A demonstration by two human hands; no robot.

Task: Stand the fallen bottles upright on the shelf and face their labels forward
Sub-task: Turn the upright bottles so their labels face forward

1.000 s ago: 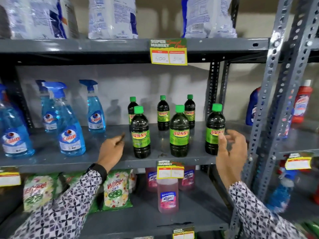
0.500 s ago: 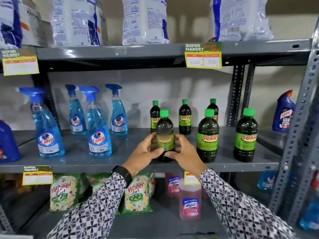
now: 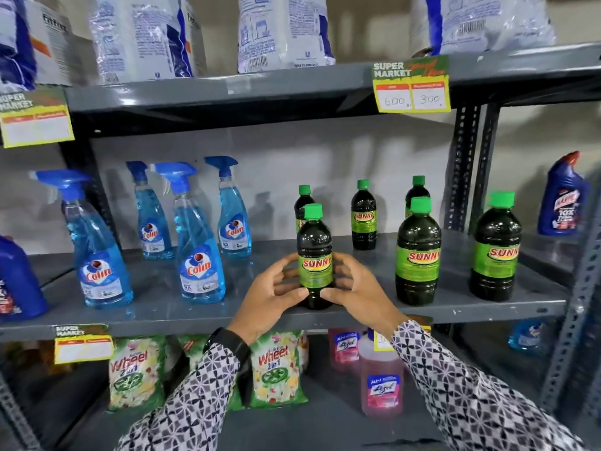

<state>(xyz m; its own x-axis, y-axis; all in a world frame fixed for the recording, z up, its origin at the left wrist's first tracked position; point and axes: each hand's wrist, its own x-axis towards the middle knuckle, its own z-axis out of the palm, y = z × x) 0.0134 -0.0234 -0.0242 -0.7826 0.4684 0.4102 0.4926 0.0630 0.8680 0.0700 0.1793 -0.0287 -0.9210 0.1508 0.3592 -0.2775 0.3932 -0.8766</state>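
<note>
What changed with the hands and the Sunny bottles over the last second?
A second ago the left hand rested on the shelf and the right hand was at the rightmost Sunny bottle. The right hand let go of that bottle, and both hands came to the leftmost front Sunny bottle, clasping its lower half. All bottles stayed upright with front labels forward; the Colin sprays did not move.

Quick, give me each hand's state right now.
Left hand: closed on the Sunny bottle.
Right hand: closed on the same Sunny bottle.
</note>
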